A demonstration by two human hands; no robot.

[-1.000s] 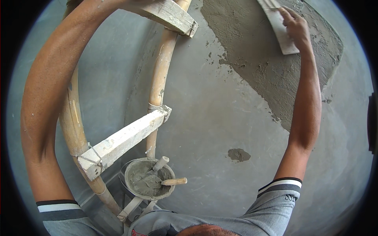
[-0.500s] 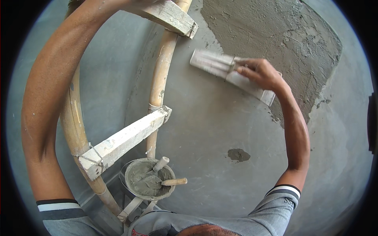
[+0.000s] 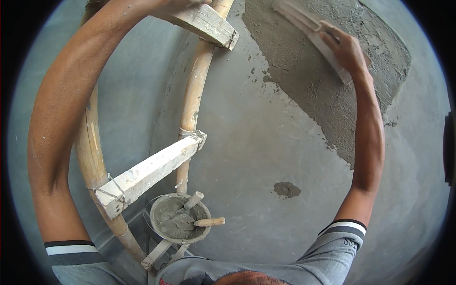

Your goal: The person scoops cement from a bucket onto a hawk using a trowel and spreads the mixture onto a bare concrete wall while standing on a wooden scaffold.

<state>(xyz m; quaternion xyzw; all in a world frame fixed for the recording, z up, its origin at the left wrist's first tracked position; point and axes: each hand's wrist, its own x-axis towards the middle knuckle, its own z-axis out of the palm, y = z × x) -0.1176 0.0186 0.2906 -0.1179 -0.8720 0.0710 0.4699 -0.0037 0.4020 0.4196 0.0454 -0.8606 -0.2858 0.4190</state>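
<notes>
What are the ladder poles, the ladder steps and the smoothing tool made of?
Ladder poles: very likely bamboo with a smooth finish; they are round, tan and ringed at the joints.
Ladder steps: probably wood, with a rough, whitish surface; they look like squared beams.
Plastering trowel: a pale, smooth-looking blade, maybe metal, maybe plastic; motion blur leaves it open.

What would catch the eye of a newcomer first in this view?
Most likely the rough, dark patch of plaster at the upper right of the grey wall, where the right hand grips a long flat trowel, slightly blurred. Next, perhaps, the bamboo ladder with whitish wooden rungs on the left, and the bucket near its foot, two handles sticking out.
</notes>
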